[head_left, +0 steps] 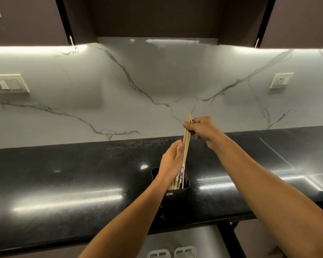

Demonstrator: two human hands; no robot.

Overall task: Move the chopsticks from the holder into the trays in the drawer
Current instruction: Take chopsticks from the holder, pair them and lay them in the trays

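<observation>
My right hand (203,128) is pinching the tops of a few wooden chopsticks (186,140), fingers closed around them. My left hand (172,161) is curling against their middle, steadying them, thumb pressing the shafts. Their lower ends are still sitting in the black holder (177,194) on the counter (63,174), directly beneath my hands, among the rest. I'm thinking a loose stick could slip from the pinch, or the lift could drag neighbours out and tip the holder. The drawer (185,244) is sitting open below the counter edge.
</observation>
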